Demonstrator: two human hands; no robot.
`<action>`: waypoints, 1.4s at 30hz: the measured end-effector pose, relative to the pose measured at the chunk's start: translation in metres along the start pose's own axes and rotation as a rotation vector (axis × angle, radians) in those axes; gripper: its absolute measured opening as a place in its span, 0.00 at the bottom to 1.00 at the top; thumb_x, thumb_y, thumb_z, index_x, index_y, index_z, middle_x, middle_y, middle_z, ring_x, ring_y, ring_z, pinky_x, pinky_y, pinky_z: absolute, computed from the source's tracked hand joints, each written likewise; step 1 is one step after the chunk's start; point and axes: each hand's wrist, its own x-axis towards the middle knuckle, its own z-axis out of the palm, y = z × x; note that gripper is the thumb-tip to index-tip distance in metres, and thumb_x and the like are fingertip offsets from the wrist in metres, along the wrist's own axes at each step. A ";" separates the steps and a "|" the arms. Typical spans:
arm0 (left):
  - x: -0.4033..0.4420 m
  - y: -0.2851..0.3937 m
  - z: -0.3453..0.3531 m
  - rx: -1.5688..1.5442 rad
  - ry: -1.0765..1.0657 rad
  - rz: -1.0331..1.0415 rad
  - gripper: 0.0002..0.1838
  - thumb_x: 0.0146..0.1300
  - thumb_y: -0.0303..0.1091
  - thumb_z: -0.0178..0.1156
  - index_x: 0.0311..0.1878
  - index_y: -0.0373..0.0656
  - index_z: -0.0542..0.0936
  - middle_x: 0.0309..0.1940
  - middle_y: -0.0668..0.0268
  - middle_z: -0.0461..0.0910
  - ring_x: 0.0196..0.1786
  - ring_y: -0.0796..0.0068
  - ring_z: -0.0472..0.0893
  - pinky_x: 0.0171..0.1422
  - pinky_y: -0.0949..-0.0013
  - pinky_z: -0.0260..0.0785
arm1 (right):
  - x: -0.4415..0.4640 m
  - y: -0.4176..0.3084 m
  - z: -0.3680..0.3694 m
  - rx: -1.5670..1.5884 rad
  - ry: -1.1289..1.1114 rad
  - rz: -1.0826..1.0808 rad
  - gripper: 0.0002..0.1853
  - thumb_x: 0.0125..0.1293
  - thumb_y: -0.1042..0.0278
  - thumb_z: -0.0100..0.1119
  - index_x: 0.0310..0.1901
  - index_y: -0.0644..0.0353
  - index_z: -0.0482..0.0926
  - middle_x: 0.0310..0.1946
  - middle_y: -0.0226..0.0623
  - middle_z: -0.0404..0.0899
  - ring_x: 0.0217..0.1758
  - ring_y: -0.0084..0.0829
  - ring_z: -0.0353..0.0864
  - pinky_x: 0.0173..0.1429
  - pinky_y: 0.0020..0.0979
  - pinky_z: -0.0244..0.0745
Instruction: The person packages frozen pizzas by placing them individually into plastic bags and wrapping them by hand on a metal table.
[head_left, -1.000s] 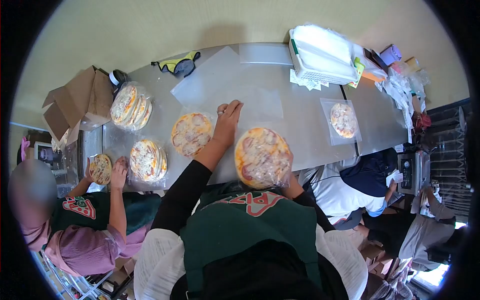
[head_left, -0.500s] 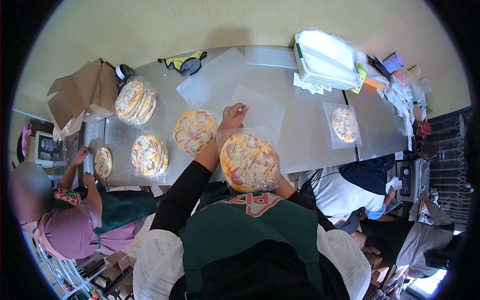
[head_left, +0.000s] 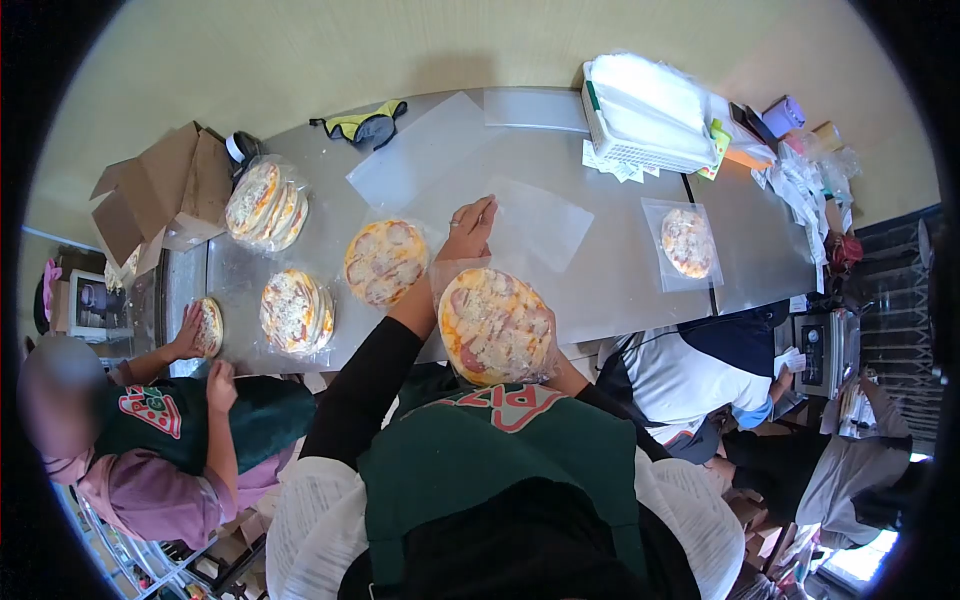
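My left hand (head_left: 468,228) is above the metal table, fingers drawn together; whether anything thin is between the fingertips is too small to tell. Just right of it lies a clear plastic sheet or bag (head_left: 545,225). My right hand (head_left: 552,362) grips the right edge of a pizza in clear plastic (head_left: 492,330), tilted up in front of my apron, its fingers mostly hidden behind it. Another pizza (head_left: 385,262) lies on the table beside my left forearm. Left of that are two stacks of bagged pizzas, one nearer (head_left: 295,315) and one farther (head_left: 265,205).
At left, a co-worker's hand (head_left: 188,335) touches a pizza (head_left: 210,327), near an open cardboard box (head_left: 165,190). A bagged pizza (head_left: 688,243) and a white basket (head_left: 645,150) are at right. A person in white (head_left: 690,380) stands at the right.
The pizza in my right hand has moved left, near my left wrist. The clear sheet has shifted right and turned. The co-worker's hands have moved about the pizza at left.
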 end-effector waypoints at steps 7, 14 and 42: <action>-0.001 0.016 -0.025 -0.130 0.058 0.062 0.29 0.42 0.17 0.57 0.54 0.33 0.70 0.56 0.52 0.68 0.55 0.52 0.70 0.58 0.61 0.65 | 0.002 -0.024 0.006 -0.023 -0.016 -0.069 0.29 0.67 0.50 0.33 0.62 0.63 0.62 0.60 0.50 0.65 0.61 0.47 0.66 0.64 0.50 0.63; -0.017 0.031 -0.018 -0.088 0.044 0.028 0.27 0.46 0.21 0.58 0.54 0.32 0.70 0.57 0.51 0.67 0.56 0.50 0.69 0.61 0.58 0.63 | 0.000 -0.049 0.003 -0.011 0.003 -0.176 0.29 0.67 0.51 0.33 0.62 0.64 0.62 0.60 0.50 0.65 0.61 0.48 0.66 0.64 0.50 0.62; -0.067 0.089 0.045 -0.133 -0.188 0.063 0.24 0.53 0.20 0.53 0.55 0.22 0.65 0.61 0.43 0.59 0.66 0.41 0.58 0.68 0.54 0.57 | 0.068 -0.042 -0.043 0.245 0.262 -0.520 0.23 0.67 0.60 0.34 0.61 0.61 0.63 0.62 0.45 0.63 0.62 0.45 0.65 0.66 0.44 0.62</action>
